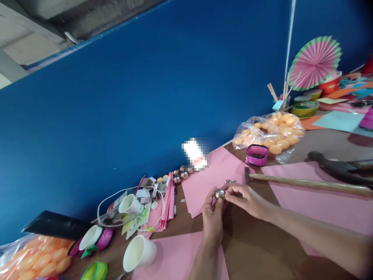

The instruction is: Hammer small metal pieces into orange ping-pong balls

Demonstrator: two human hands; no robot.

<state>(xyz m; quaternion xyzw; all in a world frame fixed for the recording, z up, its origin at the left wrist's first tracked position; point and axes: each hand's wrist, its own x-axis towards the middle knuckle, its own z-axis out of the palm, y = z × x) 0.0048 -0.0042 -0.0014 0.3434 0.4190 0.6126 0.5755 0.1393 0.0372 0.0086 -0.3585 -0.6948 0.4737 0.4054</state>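
A small shiny silver ball [219, 193] is held between the thumb and fingers of my left hand [212, 221], above the brown table. My right hand [247, 199] is closed in a pinch at the ball's right side, with its fingertips against or very near it. Whatever is between those fingertips is too small to make out. Just behind my right hand lies a little shiny metallic piece [230, 181], partly hidden. Under and behind my hands is a pink paper sheet [201, 190]. Several similar silver balls [183, 175] sit by the wall.
A hammer with a wooden handle [309, 183] lies right of my hands, near a dark tool [335, 165]. Behind are a magenta container [257, 155] and bagged orange balls [279, 132]. A white cup [139, 253] and a cable [100, 206] are left. A blue wall [131, 109] borders the table.
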